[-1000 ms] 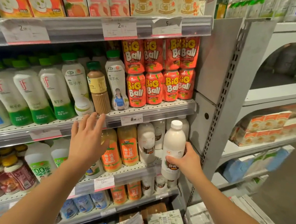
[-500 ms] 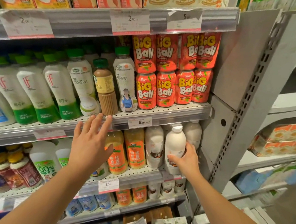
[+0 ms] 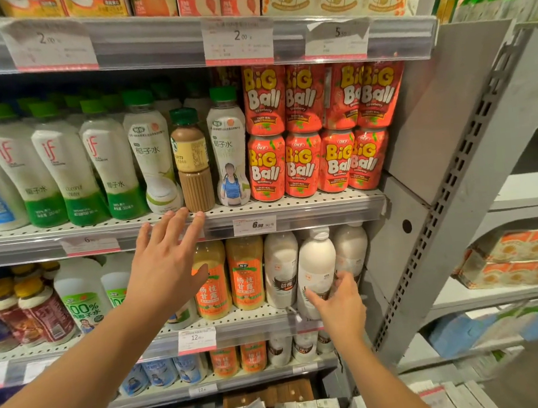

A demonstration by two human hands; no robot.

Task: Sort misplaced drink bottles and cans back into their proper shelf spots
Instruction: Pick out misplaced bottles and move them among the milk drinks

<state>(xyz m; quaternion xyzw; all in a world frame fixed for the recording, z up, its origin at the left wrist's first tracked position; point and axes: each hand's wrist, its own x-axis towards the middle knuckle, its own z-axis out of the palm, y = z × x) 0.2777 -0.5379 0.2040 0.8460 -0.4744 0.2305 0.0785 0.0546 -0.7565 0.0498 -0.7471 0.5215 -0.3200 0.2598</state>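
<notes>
Hand [image 3: 165, 266] nearer latte bottle [image 3: 193, 165] now.

Two bare forearms reach in from the bottom edge, one from the lower left corner and one from the lower middle. No sleeve, cuff or watch shows on either arm, and both are uncovered as far down as the edge allows. The left hand [image 3: 165, 269] wears no glove and no ring on the fingers in view. The right hand [image 3: 340, 305] is likewise ungloved, its nails short and unpainted.
</notes>
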